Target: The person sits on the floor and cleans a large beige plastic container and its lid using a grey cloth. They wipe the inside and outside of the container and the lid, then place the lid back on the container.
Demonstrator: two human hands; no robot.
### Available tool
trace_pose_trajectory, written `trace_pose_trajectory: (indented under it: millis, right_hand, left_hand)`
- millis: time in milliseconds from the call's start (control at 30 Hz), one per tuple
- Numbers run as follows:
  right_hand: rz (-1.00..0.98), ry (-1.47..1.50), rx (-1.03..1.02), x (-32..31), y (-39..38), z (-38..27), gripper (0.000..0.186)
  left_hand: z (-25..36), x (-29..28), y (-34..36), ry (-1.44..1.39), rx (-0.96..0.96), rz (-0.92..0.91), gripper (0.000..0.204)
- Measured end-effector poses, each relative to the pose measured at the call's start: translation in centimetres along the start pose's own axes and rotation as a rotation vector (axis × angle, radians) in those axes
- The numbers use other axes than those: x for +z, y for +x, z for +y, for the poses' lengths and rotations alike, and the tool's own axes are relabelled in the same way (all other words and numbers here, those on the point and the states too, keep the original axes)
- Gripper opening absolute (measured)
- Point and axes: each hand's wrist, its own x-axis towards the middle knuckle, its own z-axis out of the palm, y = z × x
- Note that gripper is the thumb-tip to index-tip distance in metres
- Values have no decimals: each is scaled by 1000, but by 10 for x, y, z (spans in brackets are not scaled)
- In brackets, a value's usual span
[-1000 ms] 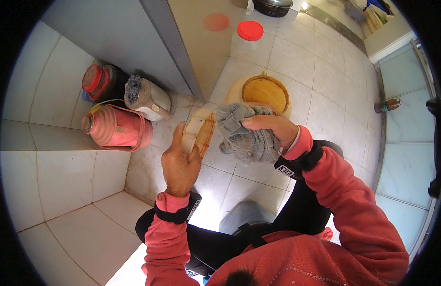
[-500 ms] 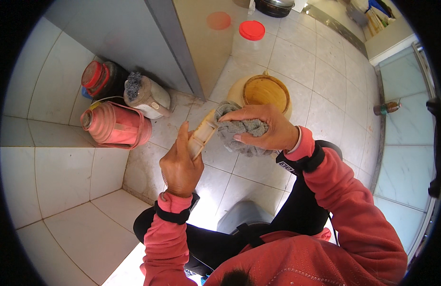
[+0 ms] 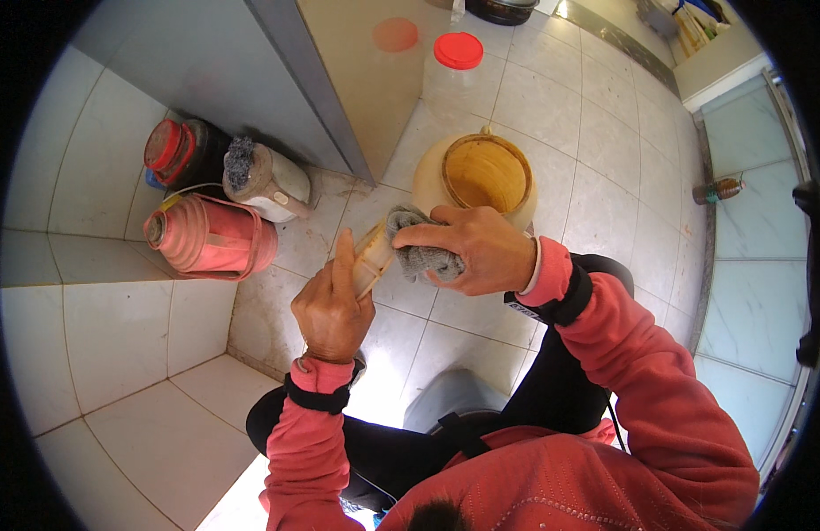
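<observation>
Held up in front of me is a cream-coloured piece with ribs across it, seen at a slant; I cannot make out its exact kind. My left hand grips its lower end, forefinger stretched along its side. My right hand is closed on a bunched grey cloth, pressed against the piece's right edge. Just beyond my right hand, a round cream pot stands on the floor with its mouth uncovered and its inside yellow-brown. My right hand and the cloth partly hide the pot's near side.
To the left stand a pink thermos, a white jug-like flask with a dark scrubber on it, and a black container with red lid. A clear jar with red lid stands beyond the pot. A bottle lies right.
My right hand has moved the cloth a little left and down along the ribbed piece. My left hand has stayed almost in place. The view has shifted slightly.
</observation>
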Motion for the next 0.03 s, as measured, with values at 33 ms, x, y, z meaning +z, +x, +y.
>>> trace_pose_trajectory:
  millis: [33]
  right_hand:
    - [-6, -9, 0, 1, 0, 1, 59]
  left_hand:
    - [1, 0, -1, 8, -9, -25, 73]
